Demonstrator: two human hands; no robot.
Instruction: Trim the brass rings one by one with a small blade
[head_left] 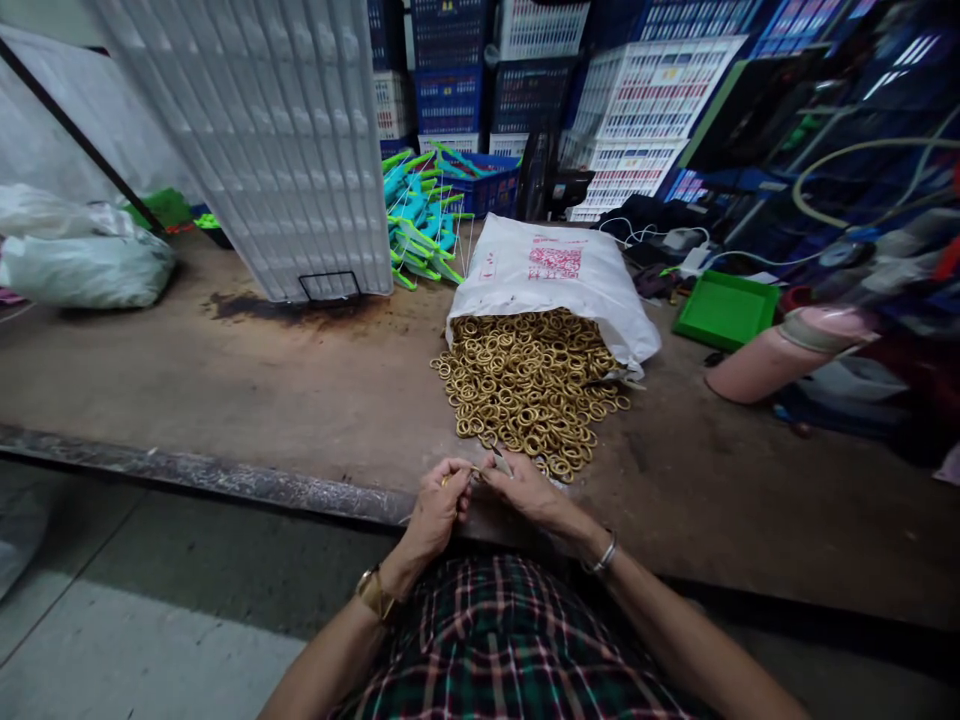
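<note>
At the table's front edge my left hand (437, 510) pinches a small gold-coloured ring (474, 472), partly covered by the fingers. Close against it, my right hand (531, 492) is closed on a small knife (501, 461), its short blade tip pointing up and away from me. The fingertips of both hands nearly meet. Just beyond them lies a heap of gold-coloured rings (525, 390), spilling from the mouth of a white woven sack (517, 255) with red print. The sack rests on its side.
A ribbed translucent panel (277, 150) stands at the back left, beside green and blue plastic pieces (424, 220). On the right are a green tray (727, 308) and a pink bottle (784, 355). Stacked crates (637, 90) line the back. A plastic bag (86, 270) lies far left.
</note>
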